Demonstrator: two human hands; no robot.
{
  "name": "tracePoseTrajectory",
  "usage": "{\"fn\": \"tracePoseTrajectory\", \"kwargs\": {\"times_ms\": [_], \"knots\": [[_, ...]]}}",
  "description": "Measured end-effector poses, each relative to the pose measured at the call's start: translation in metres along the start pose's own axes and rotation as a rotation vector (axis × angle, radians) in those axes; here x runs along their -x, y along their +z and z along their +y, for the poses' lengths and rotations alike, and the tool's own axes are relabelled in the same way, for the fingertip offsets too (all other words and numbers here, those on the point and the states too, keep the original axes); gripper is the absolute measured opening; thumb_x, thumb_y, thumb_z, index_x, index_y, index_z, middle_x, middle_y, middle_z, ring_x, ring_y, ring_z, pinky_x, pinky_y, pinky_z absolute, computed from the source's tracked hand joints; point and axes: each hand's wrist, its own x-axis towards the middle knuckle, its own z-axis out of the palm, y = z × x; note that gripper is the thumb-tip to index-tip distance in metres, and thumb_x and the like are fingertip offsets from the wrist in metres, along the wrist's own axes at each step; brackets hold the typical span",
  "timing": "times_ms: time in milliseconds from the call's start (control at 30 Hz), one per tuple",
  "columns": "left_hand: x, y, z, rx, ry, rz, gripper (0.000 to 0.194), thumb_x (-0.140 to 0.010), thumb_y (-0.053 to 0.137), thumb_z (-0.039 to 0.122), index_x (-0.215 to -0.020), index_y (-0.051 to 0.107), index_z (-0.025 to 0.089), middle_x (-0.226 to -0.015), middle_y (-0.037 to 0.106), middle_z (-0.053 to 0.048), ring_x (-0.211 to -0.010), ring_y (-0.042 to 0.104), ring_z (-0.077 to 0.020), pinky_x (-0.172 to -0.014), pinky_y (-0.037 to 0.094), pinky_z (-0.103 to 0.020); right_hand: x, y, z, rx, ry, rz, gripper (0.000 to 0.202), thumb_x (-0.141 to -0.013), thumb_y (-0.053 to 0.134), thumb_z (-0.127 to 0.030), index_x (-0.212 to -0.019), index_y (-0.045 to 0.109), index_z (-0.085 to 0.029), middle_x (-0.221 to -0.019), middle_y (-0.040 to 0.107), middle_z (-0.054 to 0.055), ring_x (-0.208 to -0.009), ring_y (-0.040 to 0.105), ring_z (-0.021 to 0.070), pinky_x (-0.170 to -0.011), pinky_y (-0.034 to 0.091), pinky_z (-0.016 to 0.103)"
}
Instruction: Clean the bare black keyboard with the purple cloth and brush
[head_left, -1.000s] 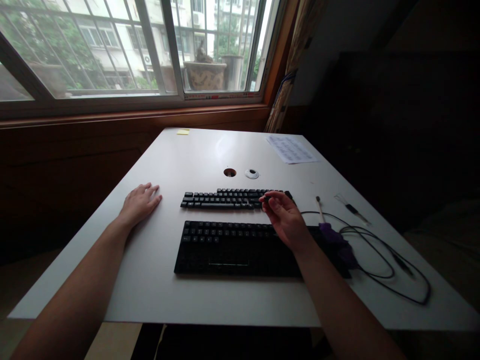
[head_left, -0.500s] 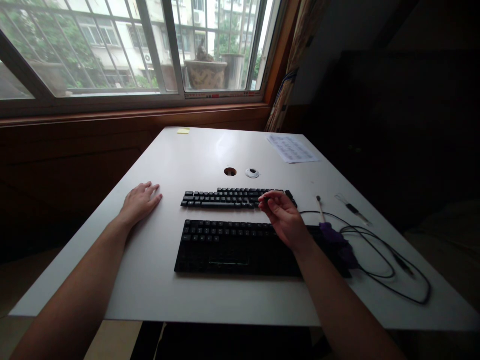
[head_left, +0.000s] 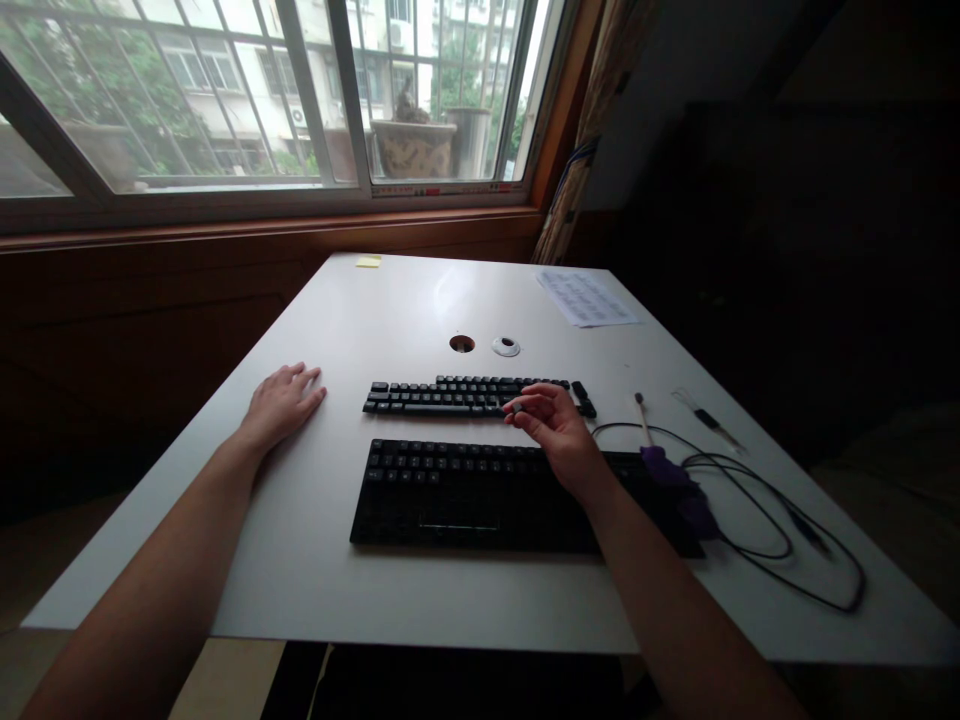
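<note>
My right hand (head_left: 559, 432) is raised over the right half of a black keyboard (head_left: 457, 515), pinching a small keycap (head_left: 517, 407) between thumb and fingers. The keyboard has keycaps in its upper rows and at the left of a lower row; much of its lower part is bare, and my forearm hides some of its right side. Just behind it lie loose black keycaps (head_left: 427, 398) laid out in rows, partly covered by my right hand. My left hand (head_left: 281, 408) rests flat on the white table, left of the rows, fingers spread and holding nothing.
A purple cloth (head_left: 675, 485) and a brush (head_left: 642, 415) lie at the keyboard's right end. A black cable (head_left: 787, 575) coils beside them, near a wire keycap puller (head_left: 709, 420). Farther back are a round hole (head_left: 462, 344), its white cover (head_left: 506, 347), printed sheets (head_left: 589, 298) and a yellow note (head_left: 368, 262).
My right hand has shifted slightly left and turned, so the pinched keycap shows a lighter side. My left hand stays in place.
</note>
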Motion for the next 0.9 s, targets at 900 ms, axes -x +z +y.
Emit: {"fn": "tracePoseTrajectory", "kwargs": {"times_ms": [900], "knots": [[0.001, 0.0, -0.001, 0.008, -0.003, -0.001, 0.062, -0.102, 0.036, 0.053, -0.151, 0.052, 0.02, -0.158, 0.048, -0.014, -0.146, 0.042, -0.0344, -0.119, 0.033, -0.048, 0.027, 0.05, 0.012, 0.795, -0.556, -0.455, 0.014, -0.098, 0.065, -0.029, -0.108, 0.073, -0.023, -0.09, 0.067, 0.006, -0.082, 0.065, 0.0188, -0.075, 0.057, 0.033]]}}
